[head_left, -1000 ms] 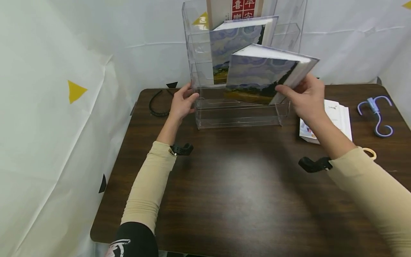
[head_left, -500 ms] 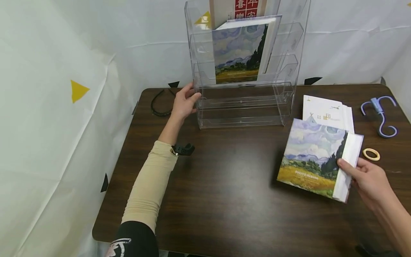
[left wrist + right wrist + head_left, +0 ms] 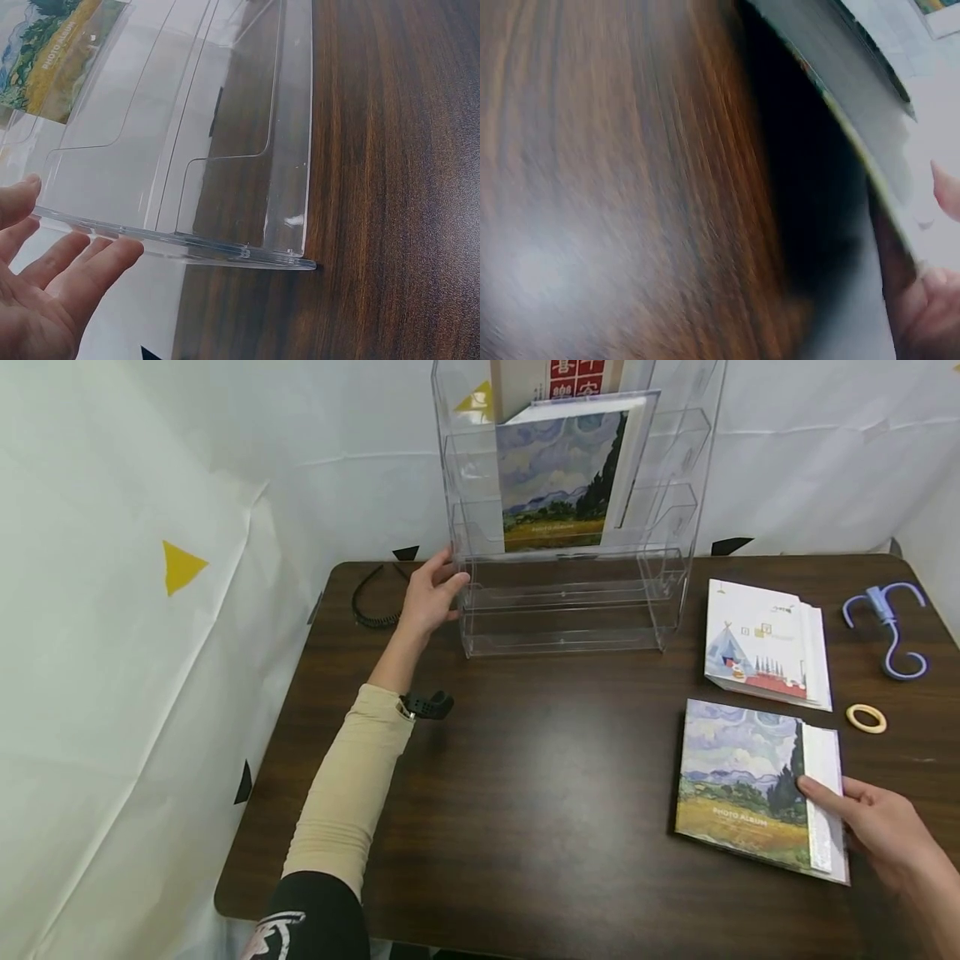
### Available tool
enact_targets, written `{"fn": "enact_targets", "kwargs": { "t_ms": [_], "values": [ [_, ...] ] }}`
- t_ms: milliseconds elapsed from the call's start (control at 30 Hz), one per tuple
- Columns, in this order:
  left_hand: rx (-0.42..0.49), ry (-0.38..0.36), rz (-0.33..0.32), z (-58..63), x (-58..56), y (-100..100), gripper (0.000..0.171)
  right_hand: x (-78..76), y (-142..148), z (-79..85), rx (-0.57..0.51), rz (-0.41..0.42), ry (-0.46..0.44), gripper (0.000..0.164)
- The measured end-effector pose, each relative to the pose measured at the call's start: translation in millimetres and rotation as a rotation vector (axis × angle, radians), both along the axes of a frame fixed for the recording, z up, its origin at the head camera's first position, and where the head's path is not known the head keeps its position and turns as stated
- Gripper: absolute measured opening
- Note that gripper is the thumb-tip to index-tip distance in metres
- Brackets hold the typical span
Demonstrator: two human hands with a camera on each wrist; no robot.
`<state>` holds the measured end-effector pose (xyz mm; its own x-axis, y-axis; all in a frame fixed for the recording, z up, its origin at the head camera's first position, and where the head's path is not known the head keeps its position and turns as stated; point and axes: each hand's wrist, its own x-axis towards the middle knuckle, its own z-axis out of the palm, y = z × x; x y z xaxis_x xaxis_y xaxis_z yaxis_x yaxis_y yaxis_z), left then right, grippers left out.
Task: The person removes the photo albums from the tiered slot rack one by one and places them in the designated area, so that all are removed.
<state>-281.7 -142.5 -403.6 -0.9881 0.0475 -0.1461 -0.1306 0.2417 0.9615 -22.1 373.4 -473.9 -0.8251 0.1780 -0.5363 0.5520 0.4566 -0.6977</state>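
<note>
My right hand [image 3: 888, 827] grips the right edge of a photo album [image 3: 742, 785] with a painted landscape cover, thumb on top and fingers underneath. The album lies low over the table at the right; in the right wrist view its edge [image 3: 832, 105] is tilted, with dark shadow beneath. My left hand [image 3: 431, 597] rests against the left side of a clear acrylic rack [image 3: 562, 647], its fingers [image 3: 105, 270] nearly straight along the side panel. A second album [image 3: 562, 485] with the same cover stands in the rack, before a beige item [image 3: 517, 381] with red character squares.
Behind the held album lies a white booklet stack [image 3: 765, 639] with a tent picture. A wooden ring [image 3: 866, 718] and a blue hook [image 3: 885, 627] are at the right. A black coiled band [image 3: 367, 610] lies left of the rack.
My right hand has carried the album out from the rack's front to the right, then down toward the table in front of the booklets. My left hand stays at the rack's side.
</note>
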Motion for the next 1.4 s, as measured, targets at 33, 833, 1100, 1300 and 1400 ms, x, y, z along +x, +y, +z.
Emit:
{"fn": "enact_targets", "kwargs": {
  "t_ms": [33, 833, 1100, 1300, 1400],
  "values": [
    [-0.002, 0.001, -0.001, 0.4, -0.3, 0.1, 0.062, -1.1, -0.6, 1.9, 0.077, 0.015, 0.0, 0.083],
    [-0.002, 0.023, -0.007, 1.8, -1.9, 0.1, 0.06, -47.8, -46.2, 65.5, 0.61, 0.229, 0.405, 0.062],
    [-0.01, 0.033, 0.002, -0.8, -0.2, 1.1, 0.059, -119.0, -106.2, 105.1, 0.312, 0.251, 0.764, 0.052],
    [-0.012, 0.033, 0.002, 0.0, -0.7, 1.8, 0.059, -185.9, -157.5, 126.2, 0.139, 0.208, 0.931, 0.056],
    [-0.013, 0.028, 0.003, 0.0, 0.1, 0.3, 0.059, -214.5, -178.2, 136.3, 0.092, 0.172, 0.96, 0.062]
  ]
}}
